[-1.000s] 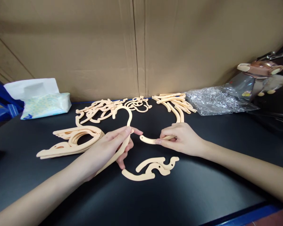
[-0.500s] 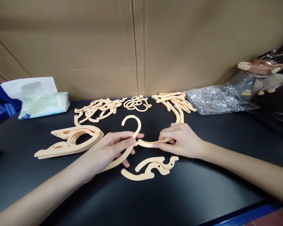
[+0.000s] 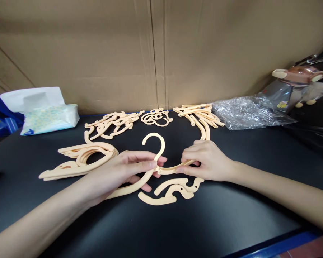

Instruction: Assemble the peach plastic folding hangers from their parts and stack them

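Note:
My left hand (image 3: 131, 168) is closed on a cream hanger hook piece (image 3: 161, 143), thumb pressed near the base of the hook, with a curved arm running down to the left under the palm. In my right hand (image 3: 207, 161) is a curved hanger arm (image 3: 172, 169), pinched between thumb and fingers. Its left end meets the base of the hook piece; whether they are joined I cannot tell. Just below, two loose hanger arm pieces (image 3: 157, 199) lie on the black table (image 3: 161, 229). A stack of folded hangers (image 3: 75, 172) sits beside my left forearm.
Along the back lie a pile of wavy hanger pieces (image 3: 110, 123), a small heap of hooks (image 3: 157, 117) and a pile of curved arms (image 3: 197, 114). A tissue pack (image 3: 50, 118) stands at left. Crumpled clear plastic (image 3: 247, 111) and a bottle (image 3: 282, 89) are at right, before a cardboard wall (image 3: 110, 53).
My left hand has shifted slightly right with the hook piece, and the hook's base now meets the end of the arm in my right hand. That arm's left end sits slightly lower.

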Available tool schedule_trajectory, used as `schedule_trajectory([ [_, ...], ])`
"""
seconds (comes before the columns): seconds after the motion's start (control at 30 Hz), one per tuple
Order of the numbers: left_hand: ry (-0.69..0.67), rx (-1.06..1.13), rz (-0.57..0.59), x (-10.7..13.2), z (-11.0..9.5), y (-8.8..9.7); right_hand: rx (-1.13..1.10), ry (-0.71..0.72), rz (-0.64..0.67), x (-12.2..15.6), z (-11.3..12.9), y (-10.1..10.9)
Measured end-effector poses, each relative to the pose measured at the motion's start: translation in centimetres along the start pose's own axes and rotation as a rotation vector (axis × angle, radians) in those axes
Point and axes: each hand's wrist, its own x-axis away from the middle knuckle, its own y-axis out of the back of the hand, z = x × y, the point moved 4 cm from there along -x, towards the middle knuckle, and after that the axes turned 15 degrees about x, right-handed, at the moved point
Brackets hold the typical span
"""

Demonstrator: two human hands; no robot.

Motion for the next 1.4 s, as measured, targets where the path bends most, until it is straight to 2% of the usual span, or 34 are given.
schedule_trajectory([
  [0.3, 0.102, 0.007, 0.093, -0.1, 0.1, -0.3, 0.023, 0.043, -0.059, 0.1, 0.0, -0.1],
  [0.4, 0.122, -0.028, 0.087, -0.1, 0.3, -0.2, 0.036, 0.054, -0.097, 0.2, 0.2, 0.0],
  [0.73, -0.034, -0.124, 0.060, -0.2, 0.1, -1.0, 0.035, 0.066, -0.133, 0.3, 0.2, 0.1],
  [0.87, -0.147, -0.191, 0.025, -0.2, 0.0, -0.8, -0.029, 0.006, -0.101, 0.2, 0.1, 0.1],
  [1.07, -0.174, -0.182, -0.036, -0.3, 0.2, -0.6, -0.048, -0.094, -0.002, -0.1, -0.4, -0.2],
  [1.23, -0.267, -0.216, -0.121, -0.3, -0.3, -0.6, -0.076, -0.263, 0.069, -0.2, -1.0, -0.4],
  [1.4, -0.317, -0.303, -0.144, -0.3, -0.4, -0.4, -0.170, -0.475, 0.104, 0.0, -1.9, -0.3],
])
